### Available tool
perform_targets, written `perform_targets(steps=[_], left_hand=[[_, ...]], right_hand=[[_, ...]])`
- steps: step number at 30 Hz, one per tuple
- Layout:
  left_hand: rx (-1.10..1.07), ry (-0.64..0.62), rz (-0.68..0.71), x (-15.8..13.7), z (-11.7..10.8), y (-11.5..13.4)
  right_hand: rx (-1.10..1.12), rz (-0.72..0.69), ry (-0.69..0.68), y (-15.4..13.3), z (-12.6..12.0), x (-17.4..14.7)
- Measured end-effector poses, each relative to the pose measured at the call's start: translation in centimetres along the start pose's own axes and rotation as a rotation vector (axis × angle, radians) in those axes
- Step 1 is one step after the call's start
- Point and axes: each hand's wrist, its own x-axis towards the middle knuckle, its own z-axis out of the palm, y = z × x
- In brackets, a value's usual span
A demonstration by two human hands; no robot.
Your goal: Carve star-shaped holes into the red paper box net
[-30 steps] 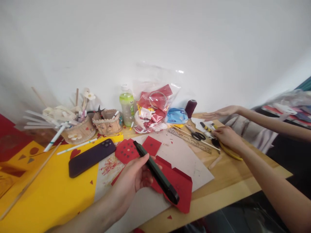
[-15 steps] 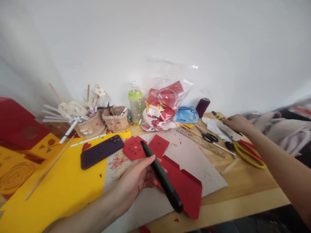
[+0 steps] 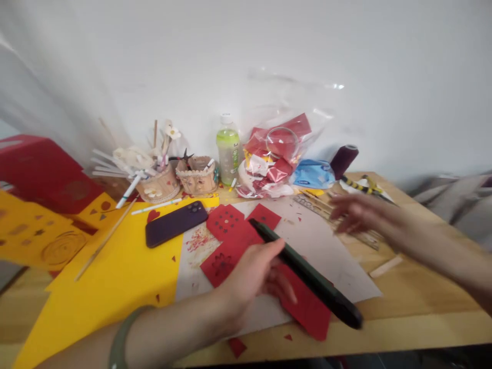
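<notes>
My left hand (image 3: 253, 279) is closed round a long black pen-shaped tool (image 3: 307, 269), its narrow end pointing up and left. Under this hand lie pieces of red paper (image 3: 307, 307), one bearing a dark flower pattern. Smeared by motion, my right hand (image 3: 365, 218) hovers over a ruler (image 3: 315, 205) with its fingers stretched out; I make out nothing in it. Black-and-yellow striped handles (image 3: 351, 184) show just behind it. A white sheet (image 3: 346, 282) lies beneath the red paper.
On yellow paper (image 3: 126, 287) lie a dark phone (image 3: 177, 223) and a thin stick (image 3: 103, 243). Along the wall stand two decorated baskets (image 3: 159, 187), a green-labelled bottle (image 3: 228, 154), a clear bag of red scraps (image 3: 277, 159), a blue packet (image 3: 313, 174) and a thread spool (image 3: 344, 160).
My right hand has left the tools at the right and come left and nearer. In my left hand the black tool lies flatter. The camera view has shifted left.
</notes>
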Motion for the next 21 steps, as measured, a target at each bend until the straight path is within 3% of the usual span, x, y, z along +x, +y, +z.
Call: perform_targets(steps=[2,4,8,10,13,16,21], left_hand=[[-0.005,-0.056,-0.054,0.1,1.2,-0.6],[0.028,-0.043,-0.110,0.0,1.9,-1.0],[0.094,-0.023,-0.120,-0.7,2.4,-1.3],[0.096,-0.038,-0.135,-1.0,2.6,-1.5],[0.099,-0.093,-0.191,-1.1,2.9,-1.8],[0.136,-0.129,-0.205,-1.4,3.0,-2.4],[0.329,-0.112,-0.003,-2.2,2.1,-4.0]], right_hand=[[0.010,-0.210,-0.229,-1.1,2.7,-3.1],[-0.027,-0.344,-0.269,-1.3,4.5,-5.1],[-0.008,-0.340,-0.198,0.1,5.5,-5.9],[-0.054,-0.366,-0.097,1.0,5.5,-5.6],[-0.271,-0.544,0.088,1.8,5.6,-5.6],[-0.316,-0.734,0.048,2.0,6.2,-6.3],[-0.141,-0.745,0.004,1.6,7.7,-7.1]])
